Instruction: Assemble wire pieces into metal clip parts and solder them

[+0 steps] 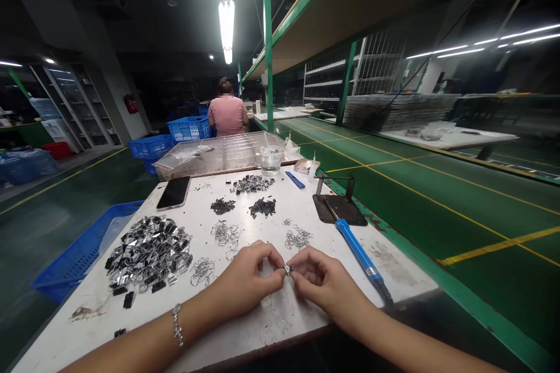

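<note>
Between my fingertips, near the table's front edge, is a small shiny metal part (287, 270); its exact kind is too small to make out. My left hand (254, 271) pinches it from the left with thumb and forefinger. From the other side my right hand (321, 277) pinches it too, its other fingers curled. Just beyond my hands lie small heaps of bent wire pieces (298, 238), more wire pieces (226, 233) and a third wire heap (202, 271). To the left spreads a large pile of black and silver clip-like parts (149, 250).
A blue soldering iron (356, 245) leans on a dark metal stand (339, 210) at right. Farther back are black bits (262, 207), silver parts (252, 184), a phone (174, 193), a blue cutter (295, 179) and a glass jar (270, 161). A person (227, 113) sits ahead.
</note>
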Demonstrator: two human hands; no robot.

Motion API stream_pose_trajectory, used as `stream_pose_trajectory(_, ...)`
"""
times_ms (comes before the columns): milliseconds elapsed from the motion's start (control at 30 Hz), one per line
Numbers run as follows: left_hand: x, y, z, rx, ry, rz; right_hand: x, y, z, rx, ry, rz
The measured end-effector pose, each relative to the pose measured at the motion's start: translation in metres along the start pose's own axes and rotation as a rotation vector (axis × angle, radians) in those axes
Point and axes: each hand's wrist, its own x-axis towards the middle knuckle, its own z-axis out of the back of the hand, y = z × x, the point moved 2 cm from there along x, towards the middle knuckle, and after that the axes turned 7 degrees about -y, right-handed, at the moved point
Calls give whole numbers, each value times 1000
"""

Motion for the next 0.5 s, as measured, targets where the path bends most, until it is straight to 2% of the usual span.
stream_pose_trajectory(300, -1, 4, -3, -60, 6, 36, -2, 4, -1, -15, -20, 0)
stream_pose_trajectory(500, -1, -2, 1, 17, -41, -26, -2, 6, 0, -16, 0, 53)
